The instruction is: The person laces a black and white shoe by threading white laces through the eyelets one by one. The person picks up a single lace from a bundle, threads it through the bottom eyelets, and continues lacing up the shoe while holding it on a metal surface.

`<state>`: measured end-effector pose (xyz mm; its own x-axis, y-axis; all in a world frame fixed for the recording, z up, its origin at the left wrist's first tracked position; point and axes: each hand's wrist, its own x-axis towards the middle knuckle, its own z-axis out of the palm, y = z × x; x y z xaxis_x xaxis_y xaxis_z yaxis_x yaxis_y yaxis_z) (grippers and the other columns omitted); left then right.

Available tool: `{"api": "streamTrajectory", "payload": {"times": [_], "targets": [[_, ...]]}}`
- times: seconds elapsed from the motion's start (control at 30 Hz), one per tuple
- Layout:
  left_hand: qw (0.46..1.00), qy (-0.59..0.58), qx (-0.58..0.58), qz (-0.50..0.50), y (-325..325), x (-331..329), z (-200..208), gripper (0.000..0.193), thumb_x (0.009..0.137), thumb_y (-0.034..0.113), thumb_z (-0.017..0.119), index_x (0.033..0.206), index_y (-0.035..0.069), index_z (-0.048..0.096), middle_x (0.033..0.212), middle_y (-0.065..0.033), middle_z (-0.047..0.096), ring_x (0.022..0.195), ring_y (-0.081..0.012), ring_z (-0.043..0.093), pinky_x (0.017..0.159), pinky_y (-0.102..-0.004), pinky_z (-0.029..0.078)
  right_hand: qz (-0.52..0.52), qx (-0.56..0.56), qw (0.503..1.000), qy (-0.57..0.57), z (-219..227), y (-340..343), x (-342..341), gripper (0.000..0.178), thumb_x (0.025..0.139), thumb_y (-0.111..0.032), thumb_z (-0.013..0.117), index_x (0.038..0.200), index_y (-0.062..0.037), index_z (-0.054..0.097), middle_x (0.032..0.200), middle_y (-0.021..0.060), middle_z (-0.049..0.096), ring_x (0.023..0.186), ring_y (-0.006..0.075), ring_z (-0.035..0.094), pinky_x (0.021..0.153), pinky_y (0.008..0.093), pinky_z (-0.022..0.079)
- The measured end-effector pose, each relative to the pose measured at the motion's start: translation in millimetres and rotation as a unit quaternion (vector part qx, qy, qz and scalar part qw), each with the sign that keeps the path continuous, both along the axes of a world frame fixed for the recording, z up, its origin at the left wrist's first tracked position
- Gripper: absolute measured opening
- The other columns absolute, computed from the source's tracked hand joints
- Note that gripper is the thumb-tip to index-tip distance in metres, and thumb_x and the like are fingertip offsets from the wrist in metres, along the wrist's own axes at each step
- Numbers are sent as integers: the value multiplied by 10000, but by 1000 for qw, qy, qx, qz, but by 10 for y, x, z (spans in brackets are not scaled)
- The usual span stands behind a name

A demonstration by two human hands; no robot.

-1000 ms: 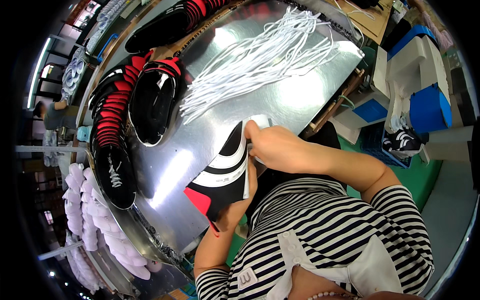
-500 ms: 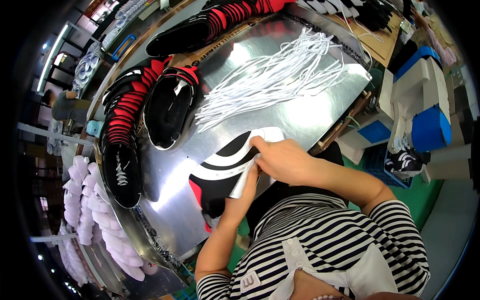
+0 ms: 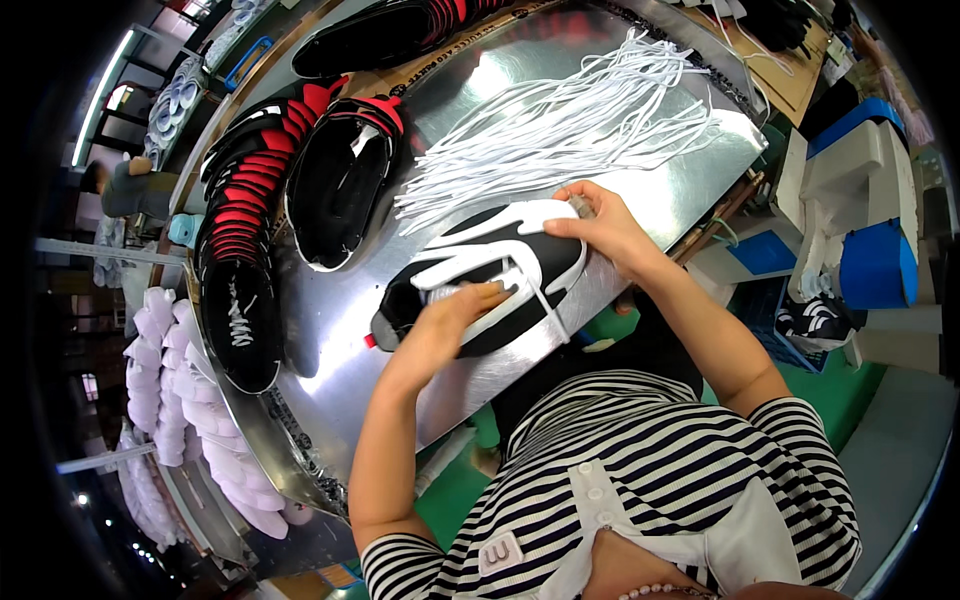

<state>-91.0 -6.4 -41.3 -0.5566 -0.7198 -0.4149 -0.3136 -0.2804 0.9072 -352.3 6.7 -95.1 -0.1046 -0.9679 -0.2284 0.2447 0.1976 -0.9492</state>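
Observation:
A black-and-white shoe upper (image 3: 500, 325) lies above the metal tabletop, its dark collar opening toward the left and its toe toward the right. My right hand (image 3: 605, 228) pinches the toe end, with thumb and fingers on the edge. My left hand (image 3: 445, 325) is at the throat of the upper, its fingers together and partly tucked beneath the white eyelet trim, so their tips are partly hidden. A white strip (image 3: 552, 316) crosses the black side and sticks out past the lower edge. Beyond the upper lies a pile of white shoelaces (image 3: 560, 125).
Nested black-and-red shoe uppers (image 3: 240, 240) line the left side of the metal table (image 3: 330, 400), beside a single upper (image 3: 340, 200). Another row lies at the far edge. Stacked white pieces (image 3: 215, 430) stand left of the table. A white-and-blue machine (image 3: 865, 220) is at the right.
The upper has been turned so its lacing throat faces up. My right hand has moved up and right to the toe; my left hand has shifted left onto the throat.

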Motion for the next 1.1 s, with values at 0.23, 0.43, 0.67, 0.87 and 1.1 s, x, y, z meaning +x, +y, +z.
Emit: {"api": "streamTrajectory", "payload": {"times": [0.23, 0.43, 0.67, 0.87, 1.1], "targets": [[870, -220, -441, -17, 301, -138, 38, 190, 838, 108, 699, 1002, 20, 664, 867, -144, 686, 737, -339, 655, 657, -394, 509, 28, -89, 982, 162, 8, 333, 99, 189, 871, -212, 715, 932, -49, 641, 795, -3, 629, 657, 74, 528, 609, 246, 426], [816, -157, -556, 17, 320, -282, 97, 187, 815, 34, 695, 998, 38, 663, 807, -137, 664, 686, -325, 635, 621, -386, 497, 199, 3, 964, 174, 88, 694, 332, 239, 893, -231, 704, 848, -1, 654, 617, 22, 535, 579, 50, 453, 518, 268, 375], [867, -131, -461, 133, 63, -78, 776, 196, 846, 21, 719, 1031, -28, 679, 853, -83, 707, 770, -110, 635, 737, -244, 507, 265, -10, 830, 490, -569, 2029, -743, 169, 813, -236, 707, 842, -69, 708, 801, 92, 619, 753, 300, 630, 663, 402, 491], [847, -223, -481, -40, 160, -235, -47, 171, 841, 101, 698, 1001, 41, 692, 858, -135, 692, 743, -290, 667, 673, -347, 507, 163, -82, 960, 213, 68, 1396, -274, 142, 841, -166, 747, 891, -37, 717, 766, 15, 602, 733, 126, 568, 673, 284, 444], [861, -246, -436, -89, 144, -316, 88, 151, 895, 138, 628, 1014, 64, 688, 868, -122, 665, 772, -312, 641, 684, -393, 497, 79, -121, 982, 120, 355, 347, 186, 166, 849, -112, 739, 978, -8, 722, 653, -32, 506, 594, 41, 375, 531, 241, 306]]}}
